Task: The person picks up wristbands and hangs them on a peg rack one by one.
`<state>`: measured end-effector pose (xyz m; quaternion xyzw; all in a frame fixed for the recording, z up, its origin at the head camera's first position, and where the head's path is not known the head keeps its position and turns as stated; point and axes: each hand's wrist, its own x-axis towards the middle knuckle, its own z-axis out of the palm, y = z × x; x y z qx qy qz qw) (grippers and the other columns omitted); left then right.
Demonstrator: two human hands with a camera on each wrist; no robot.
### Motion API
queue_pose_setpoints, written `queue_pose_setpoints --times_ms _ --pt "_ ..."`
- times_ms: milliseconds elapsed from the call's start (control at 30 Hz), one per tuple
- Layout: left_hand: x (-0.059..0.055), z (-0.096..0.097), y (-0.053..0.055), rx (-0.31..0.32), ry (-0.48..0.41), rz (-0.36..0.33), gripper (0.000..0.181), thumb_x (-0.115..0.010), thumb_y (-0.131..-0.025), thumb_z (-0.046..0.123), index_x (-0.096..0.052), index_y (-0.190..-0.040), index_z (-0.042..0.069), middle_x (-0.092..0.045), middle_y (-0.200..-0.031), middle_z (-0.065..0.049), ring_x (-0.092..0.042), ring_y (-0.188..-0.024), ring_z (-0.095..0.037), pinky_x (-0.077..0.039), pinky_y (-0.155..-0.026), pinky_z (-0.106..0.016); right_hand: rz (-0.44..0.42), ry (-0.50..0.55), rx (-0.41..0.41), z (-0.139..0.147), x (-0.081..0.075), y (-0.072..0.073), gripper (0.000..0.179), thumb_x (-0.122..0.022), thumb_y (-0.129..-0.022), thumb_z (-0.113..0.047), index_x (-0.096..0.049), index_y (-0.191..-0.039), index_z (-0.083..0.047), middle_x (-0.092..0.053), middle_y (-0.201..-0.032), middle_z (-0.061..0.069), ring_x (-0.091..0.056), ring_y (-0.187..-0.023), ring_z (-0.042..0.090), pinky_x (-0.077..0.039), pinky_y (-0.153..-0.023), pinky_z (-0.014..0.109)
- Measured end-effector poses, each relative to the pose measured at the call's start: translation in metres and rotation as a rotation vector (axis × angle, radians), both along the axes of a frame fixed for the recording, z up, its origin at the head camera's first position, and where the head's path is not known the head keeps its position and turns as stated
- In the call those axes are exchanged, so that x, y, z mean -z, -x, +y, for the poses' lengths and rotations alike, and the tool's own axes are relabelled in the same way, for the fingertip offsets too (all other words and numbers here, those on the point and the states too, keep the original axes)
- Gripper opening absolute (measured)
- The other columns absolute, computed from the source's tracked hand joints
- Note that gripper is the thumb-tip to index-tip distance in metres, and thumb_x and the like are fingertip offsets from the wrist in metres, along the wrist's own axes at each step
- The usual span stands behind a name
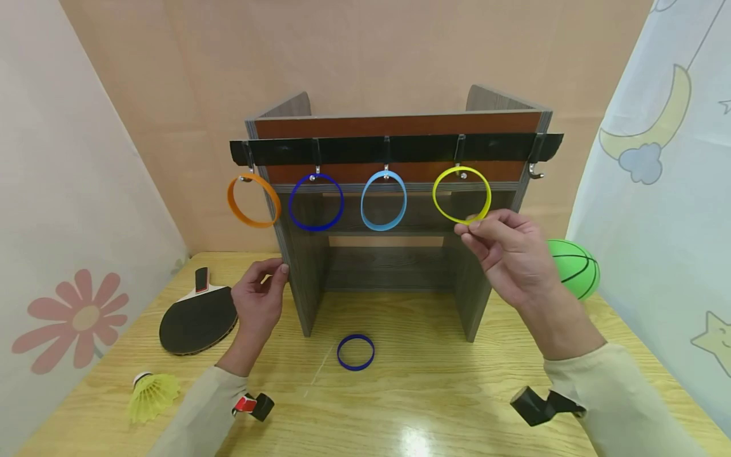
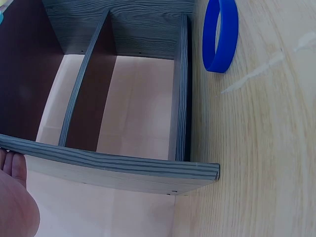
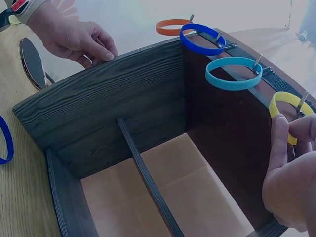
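Observation:
My right hand [image 1: 516, 257] pinches the lower edge of a yellow silicone wristband [image 1: 488, 204] between thumb and fingers. The band's top meets a metal hook on a black strip [image 1: 354, 150], which runs across a dark wood-grain shelf [image 1: 302, 273]. Farther left along the strip hang a light blue wristband [image 1: 382, 228], a dark blue wristband [image 1: 315, 228] and an orange wristband [image 1: 259, 224]. With curled fingers outside and the thumb at its edge, my left hand [image 1: 259, 295] holds the shelf's left side panel. Another dark blue wristband [image 1: 355, 368] lies on the table before the shelf.
At the strip's right end is one more hook [image 1: 535, 172]. A black table tennis paddle [image 1: 197, 320] and a yellow shuttlecock [image 1: 153, 395] lie on the wooden table [image 1: 320, 419] at left. Behind my right hand sits a green ball [image 1: 577, 270].

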<state>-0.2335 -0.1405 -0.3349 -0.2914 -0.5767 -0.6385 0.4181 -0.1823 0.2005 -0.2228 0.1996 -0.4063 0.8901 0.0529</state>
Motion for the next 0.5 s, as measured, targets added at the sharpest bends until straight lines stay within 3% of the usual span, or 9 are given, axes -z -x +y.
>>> queue_pose_setpoints --times_ms 167,500 --pt "-0.0069 0.0030 -0.0061 0.008 -0.002 0.006 0.010 -0.054 -0.079 -0.028 -0.056 -0.088 -0.025 -0.060 -0.073 -0.019 -0.060 -0.070 -0.010 -0.052 -0.066 -0.018 0.003 -0.022 -0.002 -0.0015 0.0026 0.0031 0.021 -0.048 -0.089 0.017 -0.060 -0.076 0.005 -0.063 -0.078 0.017 -0.068 -0.075 0.027 -0.055 -0.071 0.027" --pt "-0.0058 0.0028 -0.0064 0.001 0.001 -0.004 0.010 -0.054 -0.079 -0.028 -0.056 -0.088 -0.025 -0.060 -0.073 -0.020 -0.061 -0.070 -0.010 -0.053 -0.067 -0.019 -0.044 -0.076 0.008 -0.0025 0.0101 0.0046 0.018 -0.054 -0.089 0.014 -0.061 -0.076 0.002 -0.065 -0.078 0.014 -0.069 -0.073 0.026 -0.056 -0.069 0.028"
